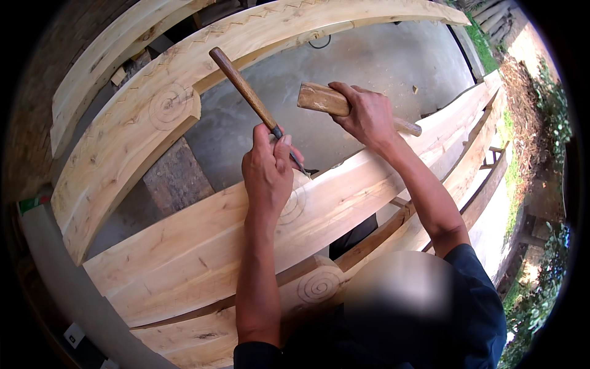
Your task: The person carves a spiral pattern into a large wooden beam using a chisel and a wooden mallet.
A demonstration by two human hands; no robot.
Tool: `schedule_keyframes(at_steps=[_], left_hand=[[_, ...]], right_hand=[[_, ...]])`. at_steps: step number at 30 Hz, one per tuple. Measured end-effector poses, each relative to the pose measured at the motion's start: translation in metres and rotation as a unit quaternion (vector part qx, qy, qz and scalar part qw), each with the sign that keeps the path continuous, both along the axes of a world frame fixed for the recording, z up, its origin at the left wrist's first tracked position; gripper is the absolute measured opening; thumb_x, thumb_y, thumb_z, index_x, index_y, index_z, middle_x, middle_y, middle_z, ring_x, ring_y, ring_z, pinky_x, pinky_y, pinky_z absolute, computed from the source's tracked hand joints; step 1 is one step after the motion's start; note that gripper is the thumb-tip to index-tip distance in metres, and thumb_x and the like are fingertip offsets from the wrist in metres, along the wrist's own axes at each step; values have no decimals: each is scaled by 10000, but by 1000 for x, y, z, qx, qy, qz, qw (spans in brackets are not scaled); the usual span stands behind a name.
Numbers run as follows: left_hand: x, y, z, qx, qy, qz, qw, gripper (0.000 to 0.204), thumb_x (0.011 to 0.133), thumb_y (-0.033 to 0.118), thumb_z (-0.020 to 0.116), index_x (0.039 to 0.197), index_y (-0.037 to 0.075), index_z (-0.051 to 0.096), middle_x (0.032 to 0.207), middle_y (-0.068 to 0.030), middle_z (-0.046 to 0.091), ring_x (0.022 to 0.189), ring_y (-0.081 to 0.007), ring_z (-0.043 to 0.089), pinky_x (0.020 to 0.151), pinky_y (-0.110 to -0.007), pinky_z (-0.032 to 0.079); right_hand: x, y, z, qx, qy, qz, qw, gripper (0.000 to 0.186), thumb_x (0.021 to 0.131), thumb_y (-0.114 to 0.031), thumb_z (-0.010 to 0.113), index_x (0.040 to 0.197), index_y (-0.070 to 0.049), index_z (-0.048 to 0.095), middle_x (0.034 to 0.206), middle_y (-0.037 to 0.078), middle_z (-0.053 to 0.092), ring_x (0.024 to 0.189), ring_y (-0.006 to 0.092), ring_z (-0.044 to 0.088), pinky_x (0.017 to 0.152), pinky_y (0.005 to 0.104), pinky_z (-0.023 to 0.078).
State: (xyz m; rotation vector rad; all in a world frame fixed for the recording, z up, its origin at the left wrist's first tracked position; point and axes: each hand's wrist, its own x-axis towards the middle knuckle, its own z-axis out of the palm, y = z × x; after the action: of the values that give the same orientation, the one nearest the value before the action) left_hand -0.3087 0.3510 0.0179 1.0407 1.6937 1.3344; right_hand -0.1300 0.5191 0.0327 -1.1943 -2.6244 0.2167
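My left hand (270, 166) is closed around the lower part of a wood-handled chisel (246, 92). Its metal blade slants down to the far edge of a pale timber beam (203, 246), beside a pencilled or carved spiral (292, 206). My right hand (367, 117) grips a wooden mallet (322, 98); the block end points left and the other end sticks out right below my wrist. The mallet is apart from the chisel, to the right of its handle. A small dark notch shows at the beam's edge near the chisel tip.
Beyond the beam lies a grey concrete floor (369, 58). A long curved timber (123, 129) with a spiral and zigzag marks arches across the far side. A wooden block (179, 175) sits under it. More timbers with another spiral (320, 287) lie close to my body. Plants (550, 104) stand at right.
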Motion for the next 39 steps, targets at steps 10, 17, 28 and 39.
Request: schedule_keyframes(at_steps=[10,17,28,39], left_hand=[[-1,-3,2,-3,-16,-1,1000,145,1114,123,513,1181,-4,494,736,-133,713,602,-195,711,595,-325,558],[-1,-2,0,4,-70,-7,998,174,1127,161,514,1207,11,475,758,-124,705,650,-174,702,624,-295,553],[-1,-2,3,-6,-82,-13,997,142,1130,138,513,1196,19,475,800,-137,702,699,-175,713,660,-280,574],[0,-1,8,-3,-72,-24,997,144,1125,136,510,1156,3,465,817,-151,717,707,-176,718,670,-281,567]], right_hand=[[-133,85,109,-11,50,140,989,399,764,-197,710,1103,12,684,1007,299,734,1025,482,708,914,558,560],[-186,79,146,17,-147,301,942,355,759,-203,767,1113,-182,778,976,127,786,971,358,754,808,478,584],[-218,70,137,95,-211,271,934,601,770,-153,745,1357,-274,715,1203,69,761,1159,322,706,959,464,559],[-233,97,114,161,-98,268,945,548,748,-218,785,1294,-196,762,1115,133,778,1115,323,732,951,475,571]])
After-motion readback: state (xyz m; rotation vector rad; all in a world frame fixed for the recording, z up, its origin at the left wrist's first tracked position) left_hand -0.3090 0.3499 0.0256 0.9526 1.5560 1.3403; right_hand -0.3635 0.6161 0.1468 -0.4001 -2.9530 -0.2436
